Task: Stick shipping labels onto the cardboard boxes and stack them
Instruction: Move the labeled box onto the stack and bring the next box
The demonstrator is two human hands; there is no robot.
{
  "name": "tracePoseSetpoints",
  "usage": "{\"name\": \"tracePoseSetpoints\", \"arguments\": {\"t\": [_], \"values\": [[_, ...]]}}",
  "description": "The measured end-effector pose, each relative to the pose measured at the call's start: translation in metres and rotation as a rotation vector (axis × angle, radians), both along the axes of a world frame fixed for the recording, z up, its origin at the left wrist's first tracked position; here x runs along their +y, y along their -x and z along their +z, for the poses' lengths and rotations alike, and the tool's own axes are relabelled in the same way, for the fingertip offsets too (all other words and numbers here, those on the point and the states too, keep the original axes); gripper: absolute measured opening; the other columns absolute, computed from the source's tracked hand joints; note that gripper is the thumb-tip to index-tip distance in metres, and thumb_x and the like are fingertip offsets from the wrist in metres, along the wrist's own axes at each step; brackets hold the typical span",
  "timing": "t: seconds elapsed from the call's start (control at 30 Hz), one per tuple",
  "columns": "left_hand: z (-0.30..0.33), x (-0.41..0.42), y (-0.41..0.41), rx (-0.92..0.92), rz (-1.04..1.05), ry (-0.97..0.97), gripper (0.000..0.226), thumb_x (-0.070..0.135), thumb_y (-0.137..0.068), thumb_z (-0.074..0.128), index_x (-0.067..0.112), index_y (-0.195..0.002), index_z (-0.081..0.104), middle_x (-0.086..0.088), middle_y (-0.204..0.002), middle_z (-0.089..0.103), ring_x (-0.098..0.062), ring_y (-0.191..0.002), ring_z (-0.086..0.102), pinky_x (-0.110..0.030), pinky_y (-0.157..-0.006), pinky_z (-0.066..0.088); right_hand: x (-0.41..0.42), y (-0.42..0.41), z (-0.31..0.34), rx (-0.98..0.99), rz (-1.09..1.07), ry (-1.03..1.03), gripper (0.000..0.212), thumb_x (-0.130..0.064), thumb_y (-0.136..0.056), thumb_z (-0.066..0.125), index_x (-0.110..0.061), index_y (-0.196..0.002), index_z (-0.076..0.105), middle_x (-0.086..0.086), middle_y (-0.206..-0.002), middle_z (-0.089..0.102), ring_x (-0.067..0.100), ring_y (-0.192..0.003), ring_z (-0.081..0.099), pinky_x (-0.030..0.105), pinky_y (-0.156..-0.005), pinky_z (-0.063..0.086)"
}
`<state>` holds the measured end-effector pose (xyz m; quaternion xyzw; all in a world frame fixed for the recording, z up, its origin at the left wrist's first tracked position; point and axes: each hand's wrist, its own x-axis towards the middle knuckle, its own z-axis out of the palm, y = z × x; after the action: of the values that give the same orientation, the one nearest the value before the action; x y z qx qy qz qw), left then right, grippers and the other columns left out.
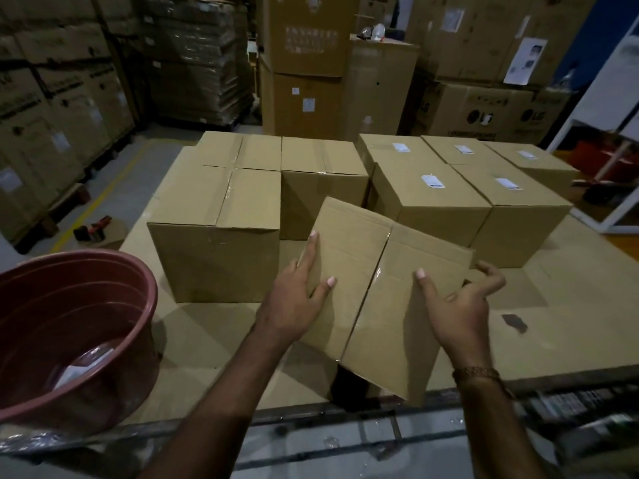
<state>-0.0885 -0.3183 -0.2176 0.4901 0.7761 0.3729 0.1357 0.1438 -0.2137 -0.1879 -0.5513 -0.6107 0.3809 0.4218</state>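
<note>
So there's a person at a big table [214,333] covered in flattened cardboard, both hands on one box [377,295] that's tipped up at an angle near the front edge. Its taped seam faces up and there's no label on the side I can see. The left hand [297,292] lies against the box's left side, fingers pretty much straight, thumb on the top face. The right hand [460,305] has its thumb pressed on the top face, and the fingers curl loosely past the right edge; can't quite tell whether they actually touch the cardboard. There's a bracelet [477,373] on that wrist.

Just left of the tilted box sits a bigger plain box [214,243], sealed with tape, with more plain boxes [321,174] packed behind it. Behind and to the right of the tilted box is a cluster of labelled boxes [439,198], each with a small white label [433,181] on top, standing side by side in two rows.

Far left of the box, at the table's corner, a reddish tub [114,302] with some white paper in the bottom. Past the table's left edge, a tape dispenser [93,229] on another carton. Big stacked cartons [311,63] all round the back of the room.
</note>
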Motion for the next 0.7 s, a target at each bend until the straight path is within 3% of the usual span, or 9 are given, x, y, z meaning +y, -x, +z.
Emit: {"name": "tracePoseSetpoints", "arguments": {"t": [0.13, 0.23, 0.33, 0.37, 0.43, 0.5, 0.7], "values": [[0.008, 0.011, 0.005, 0.05, 0.128, 0.001, 0.091, 0.059, -0.099, 0.06, 0.046, -0.166, 0.0, -0.005, -0.137, 0.058, -0.023, -0.124, 0.056, -0.051, -0.098, 0.056, 0.031, -0.009, 0.01, -0.06, 0.135, -0.091, 0.07, -0.04, -0.087, 0.086, -0.03, -0.134, 0.036, -0.003, -0.125, 0.064, 0.017, -0.109, 0.066, 0.027, -0.083, 0.051], [0.015, 0.015, 0.001, 0.094, 0.211, 0.032, 0.088, 0.062, -0.098, 0.06, 0.042, -0.167, 0.009, -0.005, -0.126, 0.06, -0.02, -0.115, 0.057, -0.046, -0.092, 0.056, 0.05, -0.01, 0.014, -0.051, 0.254, -0.093, 0.068, -0.038, -0.087, 0.086, -0.032, -0.14, 0.044, -0.01, -0.126, 0.065, 0.002, -0.11, 0.064, 0.027, -0.087, 0.053], [0.015, 0.02, -0.002, 0.114, 0.289, 0.083, 0.084, 0.067, -0.097, 0.056, 0.038, -0.166, 0.017, -0.006, -0.13, 0.06, -0.024, -0.12, 0.058, -0.049, -0.092, 0.058, 0.067, -0.008, 0.009, -0.119, 0.338, -0.11, 0.063, -0.036, -0.092, 0.081, -0.039, -0.146, 0.05, -0.02, -0.123, 0.062, -0.012, -0.108, 0.059, 0.02, -0.089, 0.049], [0.012, 0.022, -0.004, 0.117, 0.298, 0.104, 0.084, 0.068, -0.097, 0.055, 0.037, -0.166, 0.02, -0.007, -0.134, 0.061, -0.025, -0.122, 0.058, -0.051, -0.093, 0.058, 0.071, -0.007, 0.006, -0.192, 0.334, -0.11, 0.062, -0.039, -0.093, 0.079, -0.04, -0.148, 0.05, -0.017, -0.123, 0.06, -0.007, -0.109, 0.06, 0.023, -0.091, 0.05], [0.005, 0.027, -0.009, 0.118, 0.284, 0.15, 0.083, 0.07, -0.097, 0.053, 0.035, -0.166, 0.024, -0.005, -0.139, 0.06, -0.026, -0.126, 0.058, -0.053, -0.095, 0.058, 0.079, -0.004, -0.003, -0.373, 0.26, -0.086, 0.074, -0.05, -0.092, 0.076, -0.032, -0.158, 0.047, 0.001, -0.134, 0.054, 0.019, -0.124, 0.059, 0.04, -0.101, 0.054], [-0.002, 0.031, -0.016, 0.112, 0.289, 0.17, 0.08, 0.071, -0.097, 0.051, 0.035, -0.164, 0.028, -0.003, -0.144, 0.059, -0.026, -0.13, 0.055, -0.055, -0.098, 0.056, 0.081, -0.002, -0.009, -0.416, 0.228, -0.065, 0.077, -0.05, -0.091, 0.078, -0.028, -0.158, 0.048, 0.009, -0.145, 0.05, 0.031, -0.131, 0.055, 0.049, -0.105, 0.054], [-0.004, 0.036, -0.024, 0.043, 0.407, 0.093, 0.074, 0.069, -0.095, 0.056, 0.038, -0.161, 0.038, 0.0, -0.141, 0.06, -0.023, -0.127, 0.057, -0.054, -0.095, 0.058, 0.098, -0.014, -0.018, -0.397, 0.374, -0.114, 0.067, -0.045, -0.089, 0.082, -0.028, -0.149, 0.058, -0.003, -0.144, 0.054, 0.02, -0.126, 0.055, 0.042, -0.097, 0.055]]}}
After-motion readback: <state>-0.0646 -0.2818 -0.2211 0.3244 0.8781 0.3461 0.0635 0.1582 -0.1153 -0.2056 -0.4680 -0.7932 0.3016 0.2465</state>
